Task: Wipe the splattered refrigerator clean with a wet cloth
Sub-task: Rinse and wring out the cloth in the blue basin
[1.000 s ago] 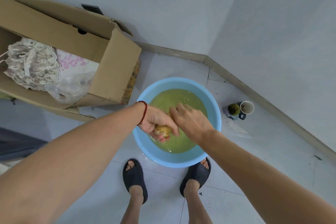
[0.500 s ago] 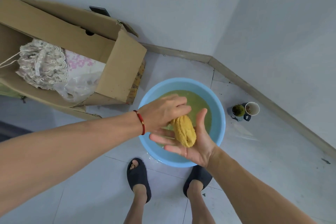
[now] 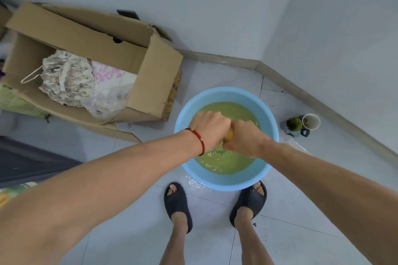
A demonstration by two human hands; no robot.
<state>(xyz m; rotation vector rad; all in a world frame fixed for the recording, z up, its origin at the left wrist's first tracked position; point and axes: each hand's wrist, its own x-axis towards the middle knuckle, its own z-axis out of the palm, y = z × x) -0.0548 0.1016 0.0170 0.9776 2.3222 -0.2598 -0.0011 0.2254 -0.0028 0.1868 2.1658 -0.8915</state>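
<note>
Head view: I see the yellow cloth (image 3: 229, 135) squeezed between both fists over the blue basin (image 3: 226, 183) of greenish water. Left hand (image 3: 210, 130) and right hand (image 3: 245, 140) both clench it, knuckles touching. Cardboard box (image 3: 159, 84) sits beside the basin; dark slippers (image 3: 176, 202) just below.

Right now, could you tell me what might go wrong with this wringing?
Both hands, left and right, squeeze the cloth over the basin. Water already lies on the floor beside the slippers, so slipping is possible. A hard twist could splash the cardboard box.
</note>
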